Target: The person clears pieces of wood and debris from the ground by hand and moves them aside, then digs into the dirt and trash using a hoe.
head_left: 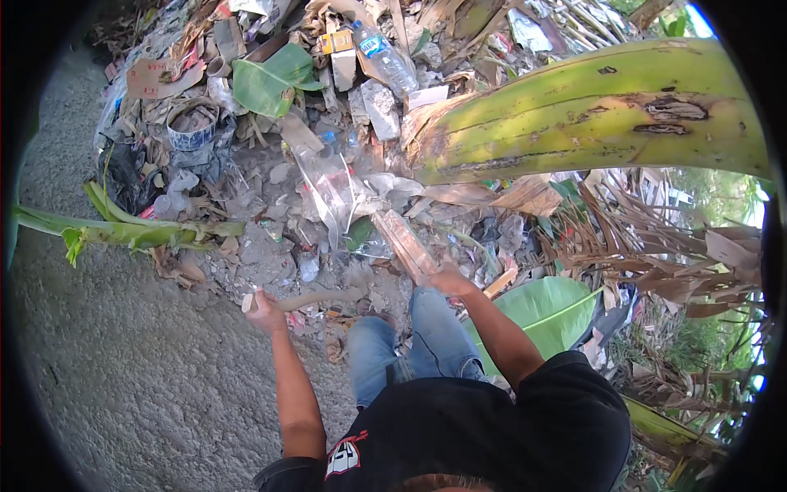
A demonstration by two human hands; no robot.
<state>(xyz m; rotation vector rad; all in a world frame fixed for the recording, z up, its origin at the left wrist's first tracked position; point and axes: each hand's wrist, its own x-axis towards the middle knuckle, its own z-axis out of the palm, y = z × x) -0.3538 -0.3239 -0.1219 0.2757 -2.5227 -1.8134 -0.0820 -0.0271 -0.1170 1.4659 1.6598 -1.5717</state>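
My left hand [266, 312] is closed around a pale, slightly curved wooden stick [320, 298]. Its cut end pokes out left of my fist, and the other end reaches right toward my knees, where it blurs into the dusty ground. In front of my right knee, my right hand [448, 281] grips a short reddish-brown wooden board [403, 243] by its near end. The board slants up and left over the litter. Just beyond its far end lies a crumpled clear plastic container [332, 193].
Mixed rubbish covers the slope ahead, with a water bottle [384, 57] and a round tub [192, 125]. A thick banana trunk [590, 115] crosses from the right. A green stalk [123, 232] lies at left beside rough concrete [147, 353]. A broad leaf [549, 316] is near my right arm.
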